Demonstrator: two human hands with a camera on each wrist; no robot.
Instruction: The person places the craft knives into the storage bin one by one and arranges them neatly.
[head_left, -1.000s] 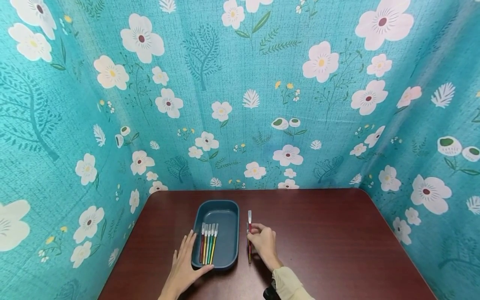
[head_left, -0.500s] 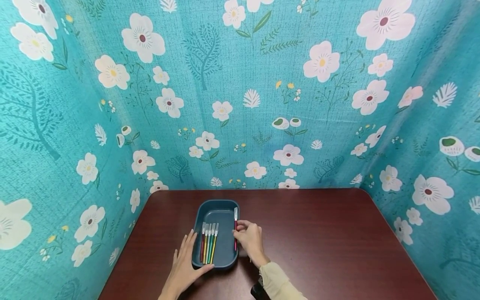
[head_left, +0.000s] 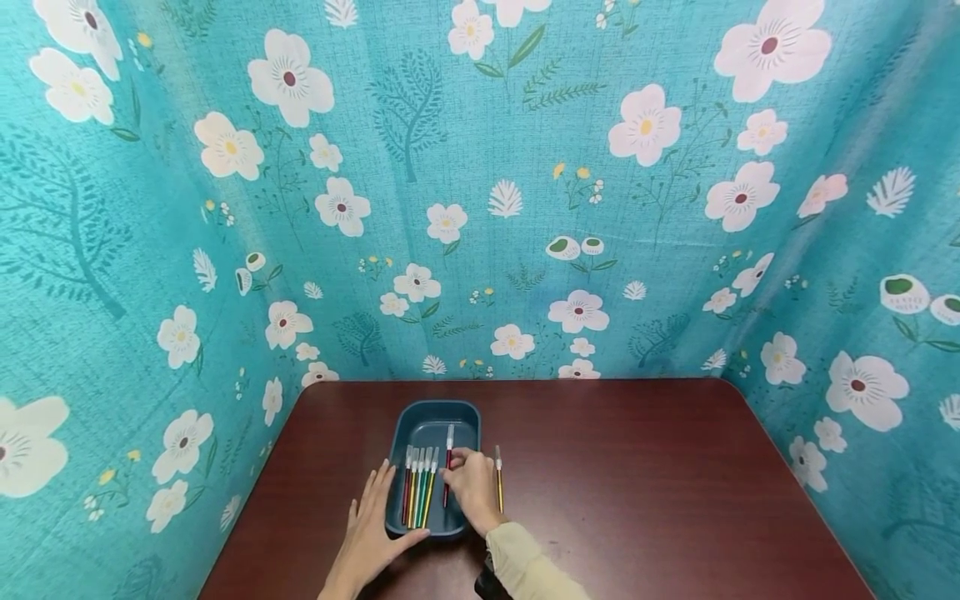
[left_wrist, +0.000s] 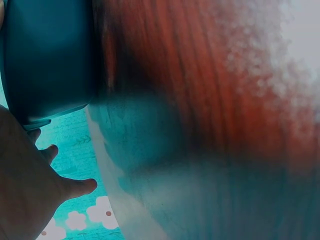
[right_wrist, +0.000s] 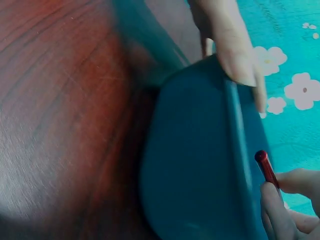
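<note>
My right hand [head_left: 474, 490] pinches a slim red pen-shaped tool [head_left: 448, 458] with a clear cap, held over the right part of a dark blue tray [head_left: 431, 435]. In the right wrist view the tool's red end [right_wrist: 265, 162] pokes out from between thumb and fingers. Several similar capped tools [head_left: 418, 492], red, gold and green, lie side by side in the tray's left half. My left hand [head_left: 363, 529] rests against the tray's near left corner, fingers spread and straight, its thumb [right_wrist: 240, 65] at the near rim.
One gold capped tool [head_left: 498, 479] lies on the brown table [head_left: 637, 475] right of the tray, partly behind my right wrist. A teal flowered curtain [head_left: 502, 283] encloses the table at the back and sides.
My right hand has carried the red tool leftward from the table, over the tray's right rim, to inside the tray's outline. The gold tool on the table now shows. The left hand stays put.
</note>
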